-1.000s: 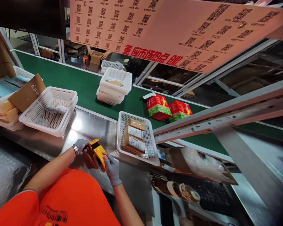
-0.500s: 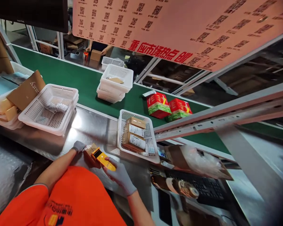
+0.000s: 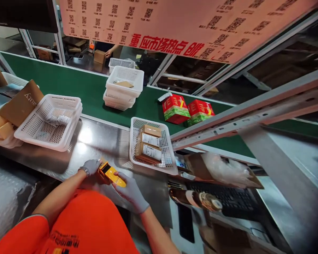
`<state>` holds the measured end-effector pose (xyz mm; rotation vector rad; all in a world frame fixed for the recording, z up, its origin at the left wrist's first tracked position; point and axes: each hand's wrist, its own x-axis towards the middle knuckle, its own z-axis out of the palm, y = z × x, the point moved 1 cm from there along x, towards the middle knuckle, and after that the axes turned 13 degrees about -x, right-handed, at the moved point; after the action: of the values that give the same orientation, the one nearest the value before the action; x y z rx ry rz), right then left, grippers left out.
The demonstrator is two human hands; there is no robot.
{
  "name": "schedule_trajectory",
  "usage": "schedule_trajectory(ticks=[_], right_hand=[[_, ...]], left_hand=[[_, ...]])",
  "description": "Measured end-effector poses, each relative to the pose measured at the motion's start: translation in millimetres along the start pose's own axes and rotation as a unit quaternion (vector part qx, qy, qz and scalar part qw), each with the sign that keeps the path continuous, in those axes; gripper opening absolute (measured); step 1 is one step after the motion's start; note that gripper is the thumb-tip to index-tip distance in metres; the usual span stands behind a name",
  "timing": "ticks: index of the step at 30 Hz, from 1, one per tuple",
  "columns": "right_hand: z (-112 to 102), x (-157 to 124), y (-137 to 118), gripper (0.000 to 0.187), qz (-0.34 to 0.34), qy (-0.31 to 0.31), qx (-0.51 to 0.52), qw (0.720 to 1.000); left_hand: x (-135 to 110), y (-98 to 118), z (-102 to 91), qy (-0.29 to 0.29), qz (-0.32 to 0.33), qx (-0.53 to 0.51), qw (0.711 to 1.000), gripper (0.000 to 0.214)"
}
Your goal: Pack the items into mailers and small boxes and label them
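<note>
Since a second ago the yellow handheld scanner (image 3: 112, 173) has tipped from nearly upright to lying low. The right hand (image 3: 131, 192) has slid from its side to its lower end.

The green conveyor belt (image 3: 76, 88) runs across the upper half of the frame and carries two red-and-green boxes (image 3: 187, 113) at centre right. Below the belt is the steel worktable (image 3: 100, 141). At middle left on it is a stack of white perforated baskets (image 3: 69, 123). At centre is a single white basket (image 3: 171, 155) holding three labelled cartons (image 3: 149, 144) in a row.

At lower centre, near the table's front edge, the right hand is clamped around the scanner's grip. The left hand (image 3: 91, 165) is curled closed on a small brown carton (image 3: 104, 177) that lies just under the scanner's head, touching it.

This looks like the scanning step, with the device laid against the carton's face. The next move calls for holding the carton steady with its label turned toward the scanner's window, which cannot be seen from here.
</note>
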<state>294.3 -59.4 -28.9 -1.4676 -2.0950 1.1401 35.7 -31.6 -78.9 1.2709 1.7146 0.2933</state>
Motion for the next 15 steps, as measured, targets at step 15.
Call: schedule_trajectory(ticks=[15], right_hand=[[-32, -30, 33, 0.045, 0.049, -0.129, -0.156, 0.978]], left_hand=[[1, -1, -5.3, -0.016, -0.038, 0.095, 0.995, 0.059]])
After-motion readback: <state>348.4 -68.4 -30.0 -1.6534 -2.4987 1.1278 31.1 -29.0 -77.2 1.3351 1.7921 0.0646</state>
